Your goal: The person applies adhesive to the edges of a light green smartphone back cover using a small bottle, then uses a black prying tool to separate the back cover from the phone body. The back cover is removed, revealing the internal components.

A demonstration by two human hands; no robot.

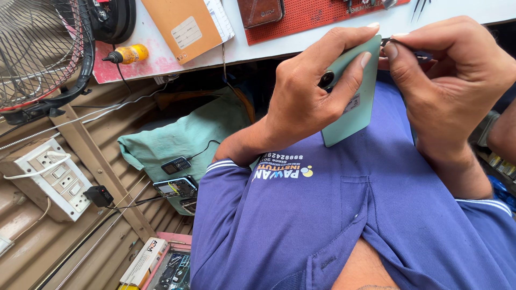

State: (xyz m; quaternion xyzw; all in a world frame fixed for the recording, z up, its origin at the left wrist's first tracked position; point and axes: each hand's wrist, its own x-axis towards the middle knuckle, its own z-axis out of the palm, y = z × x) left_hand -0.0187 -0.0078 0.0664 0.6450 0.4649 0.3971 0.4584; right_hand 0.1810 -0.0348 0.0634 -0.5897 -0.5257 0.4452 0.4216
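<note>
Green flat phone [349, 107] in left hand [306, 102]; right hand [451, 80] pinches thin tool [400, 45].

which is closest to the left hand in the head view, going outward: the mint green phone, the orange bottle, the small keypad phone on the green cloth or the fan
1. Mint green phone: held in the left hand.
2. Small keypad phone: lower left, on the green cloth.
3. Orange bottle: upper left, on the table edge.
4. Fan: far left corner.
Items 2 and 3 are fairly close to call.

Tan envelope [180, 24] with a pale rectangular label [186, 32] on the white bench above your hands, small white sticker [352, 103] on the mint-green phone back [352, 102] you hold, white flat box [144, 262] at lower left, lit phone screen [174, 188] on teal cloth [183, 134]
</note>
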